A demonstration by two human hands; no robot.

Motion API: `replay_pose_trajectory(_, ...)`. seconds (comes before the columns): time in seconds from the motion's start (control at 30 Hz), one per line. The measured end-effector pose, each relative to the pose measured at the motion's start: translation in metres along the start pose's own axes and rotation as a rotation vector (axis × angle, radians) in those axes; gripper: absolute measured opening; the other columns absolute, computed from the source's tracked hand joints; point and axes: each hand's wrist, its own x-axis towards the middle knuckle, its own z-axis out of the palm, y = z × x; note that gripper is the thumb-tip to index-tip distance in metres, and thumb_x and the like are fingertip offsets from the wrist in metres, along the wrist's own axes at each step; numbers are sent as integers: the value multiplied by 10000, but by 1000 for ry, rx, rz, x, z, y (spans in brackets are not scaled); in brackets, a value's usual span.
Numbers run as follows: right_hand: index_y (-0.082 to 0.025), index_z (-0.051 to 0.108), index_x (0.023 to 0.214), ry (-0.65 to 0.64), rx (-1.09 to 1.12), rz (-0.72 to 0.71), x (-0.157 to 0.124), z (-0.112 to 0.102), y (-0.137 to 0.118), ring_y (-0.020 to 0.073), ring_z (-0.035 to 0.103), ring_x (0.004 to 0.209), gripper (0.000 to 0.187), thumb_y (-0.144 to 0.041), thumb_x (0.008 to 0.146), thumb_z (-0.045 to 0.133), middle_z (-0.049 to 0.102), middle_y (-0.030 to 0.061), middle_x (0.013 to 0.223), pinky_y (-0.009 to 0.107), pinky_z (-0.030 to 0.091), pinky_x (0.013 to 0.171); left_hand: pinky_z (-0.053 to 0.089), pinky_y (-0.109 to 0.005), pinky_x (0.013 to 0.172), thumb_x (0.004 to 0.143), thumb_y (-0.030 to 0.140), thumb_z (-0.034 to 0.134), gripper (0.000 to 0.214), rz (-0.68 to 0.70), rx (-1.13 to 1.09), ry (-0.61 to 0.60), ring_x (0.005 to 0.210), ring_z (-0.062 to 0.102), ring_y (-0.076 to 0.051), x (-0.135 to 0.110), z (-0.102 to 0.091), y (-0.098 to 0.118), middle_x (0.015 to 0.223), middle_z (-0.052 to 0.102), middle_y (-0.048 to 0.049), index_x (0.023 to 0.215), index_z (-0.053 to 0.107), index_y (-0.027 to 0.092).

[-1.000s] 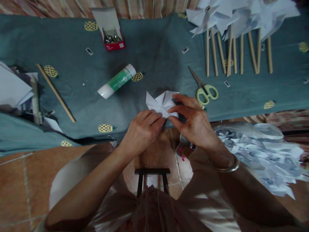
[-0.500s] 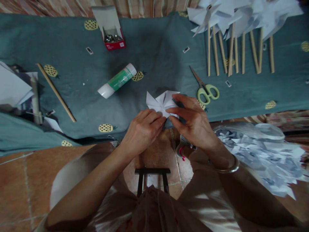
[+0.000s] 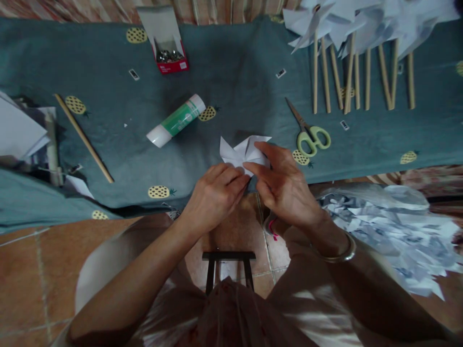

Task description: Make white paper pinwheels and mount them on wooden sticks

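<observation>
A white paper pinwheel (image 3: 240, 153) with folded, pointed blades lies at the table's front edge. My left hand (image 3: 219, 193) pinches its lower left side, thumb and bent fingers pressed together on the paper. From the right, my right hand (image 3: 284, 180) grips the pinwheel. One fingertip presses near its centre and another rests on the upper right blade. The right thumb is lower, close to the paper's edge. My fingers cover the lower part of the pinwheel. Scissors (image 3: 307, 135) with green handles lie right of my right hand, and a green-and-white glue stick (image 3: 177, 120) lies up to the left.
A red-and-white box (image 3: 171, 65) of shiny metal pins stands open at the back. Finished pinwheels (image 3: 347, 24) on wooden sticks lie at the back right. A loose stick (image 3: 85, 137) and paper sheets (image 3: 20, 127) are at left. A bag of folded papers (image 3: 394, 231) is low right.
My right fingertip has slid left over the pinwheel towards its centre, and the right thumb has drawn down from the paper's edge. My left hand keeps its hold.
</observation>
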Motion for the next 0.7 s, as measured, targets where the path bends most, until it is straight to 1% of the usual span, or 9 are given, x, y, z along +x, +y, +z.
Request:
replay_pose_trajectory(0.07,-288,651,1167,-18,1,19,0,0,-2,321,433,1384,433,-75,828,486,476,35,1486,537,412,1134,541,-323,740,946,170,540,185,-1,-1,-5,832,627,-193,0,0,0,900,712,-92,1023,689,92)
replay_pose_trajectory(0.2,-240,658,1150,-4,6,15,-1,4,-2,312,377,1427,420,-66,818,469,438,65,1516,552,371,1156,543,-331,748,956,176,519,196,-16,2,-28,842,628,-189,0,-1,0,912,713,-89,1025,692,115)
replay_pose_trajectory(0.33,-239,651,1143,15,30,34,-3,11,1,295,288,1484,435,-54,805,449,404,47,1546,561,349,1160,538,-334,751,953,172,523,196,-13,1,-29,848,625,-196,1,-1,0,930,715,-100,1027,690,102)
replay_pose_trajectory(0.4,-229,643,1143,17,20,29,-3,13,1,292,256,1500,426,-56,806,447,406,57,1543,550,345,1163,536,-334,747,951,172,527,193,-9,0,-20,842,623,-200,1,0,0,926,715,-103,1018,690,93)
replay_pose_trajectory(0.6,-185,663,1104,45,12,32,-2,16,-2,309,256,1499,363,-60,859,426,435,107,1523,572,321,1159,535,-334,749,950,178,528,194,-13,17,-20,849,625,-205,0,0,0,939,717,-102,1023,689,98)
replay_pose_trajectory(0.7,-196,680,1112,42,67,54,-2,13,-3,314,236,1506,364,-76,868,438,426,98,1531,591,315,1157,540,-333,752,956,181,516,196,-11,32,-19,847,626,-204,1,-1,1,935,719,-100,1008,689,108)
